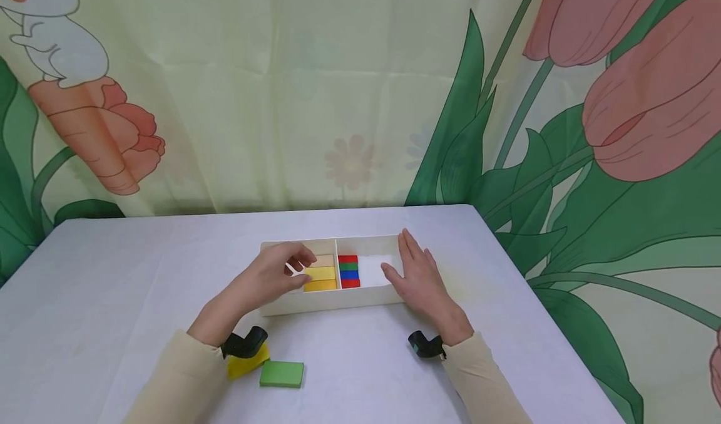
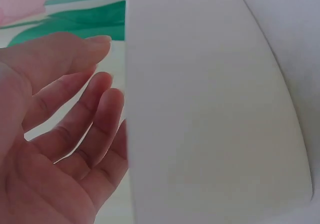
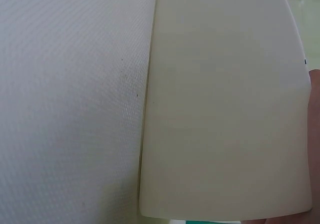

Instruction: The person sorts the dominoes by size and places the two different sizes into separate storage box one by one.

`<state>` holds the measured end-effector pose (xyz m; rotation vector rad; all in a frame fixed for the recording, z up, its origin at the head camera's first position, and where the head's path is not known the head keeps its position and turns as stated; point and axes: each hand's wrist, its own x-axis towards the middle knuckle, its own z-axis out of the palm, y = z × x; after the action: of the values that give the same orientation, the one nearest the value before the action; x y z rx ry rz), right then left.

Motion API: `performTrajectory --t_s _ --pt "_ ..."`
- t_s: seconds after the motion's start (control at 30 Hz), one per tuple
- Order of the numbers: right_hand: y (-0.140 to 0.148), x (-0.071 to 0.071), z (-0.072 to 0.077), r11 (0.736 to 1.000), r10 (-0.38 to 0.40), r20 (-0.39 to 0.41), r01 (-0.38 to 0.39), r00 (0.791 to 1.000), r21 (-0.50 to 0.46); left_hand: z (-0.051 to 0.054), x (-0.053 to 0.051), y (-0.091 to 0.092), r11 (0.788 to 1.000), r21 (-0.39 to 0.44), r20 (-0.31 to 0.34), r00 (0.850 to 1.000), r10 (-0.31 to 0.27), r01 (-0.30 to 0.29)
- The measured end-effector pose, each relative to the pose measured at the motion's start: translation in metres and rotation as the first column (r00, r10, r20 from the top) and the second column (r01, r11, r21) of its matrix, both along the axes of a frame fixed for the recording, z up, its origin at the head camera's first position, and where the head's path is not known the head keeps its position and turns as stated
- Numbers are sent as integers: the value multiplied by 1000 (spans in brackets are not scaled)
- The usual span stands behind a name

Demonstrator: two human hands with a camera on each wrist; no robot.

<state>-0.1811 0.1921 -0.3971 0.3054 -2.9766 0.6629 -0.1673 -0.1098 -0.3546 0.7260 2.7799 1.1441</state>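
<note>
A white two-compartment box (image 1: 338, 300) lies lengthwise before me. Over its left compartment hovers my left hand (image 1: 276, 270), thumb and fingers loosely bent with a gap between them; the left wrist view shows nothing in its grasp. Beneath the fingertips lie yellow blocks (image 1: 322, 274) and a pale beige block (image 1: 325, 260). Red, green and blue blocks (image 1: 349, 275) form a row against the divider in the right compartment. My right hand (image 1: 421, 280) rests along the box's right end, fingers straight. In the right wrist view, the box wall (image 3: 225, 108) hides most of that hand.
On the white tablecloth (image 1: 349, 355) nearer to me lie a green block (image 1: 281, 374) and a yellow block (image 1: 248, 362), the latter partly covered by the left wrist camera (image 1: 245, 342). A printed curtain (image 1: 270, 98) hangs behind the table's far edge.
</note>
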Motion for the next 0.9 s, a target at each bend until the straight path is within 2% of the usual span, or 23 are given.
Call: performTrajectory --t_s 0.3,0.6,0.9 --pt "1 -1 -1 1000 -1 -2 1 1000 -7 3 29 -10 998 58 -64 998 13 -9" --pt "0 -2 -1 1000 0 -1 0 1000 -2 -1 58 -13 999 48 -45 999 19 -17" --pt "1 -1 -1 1000 4 6 -4 1000 1 -9 74 -21 998 56 -32 999 -20 22"
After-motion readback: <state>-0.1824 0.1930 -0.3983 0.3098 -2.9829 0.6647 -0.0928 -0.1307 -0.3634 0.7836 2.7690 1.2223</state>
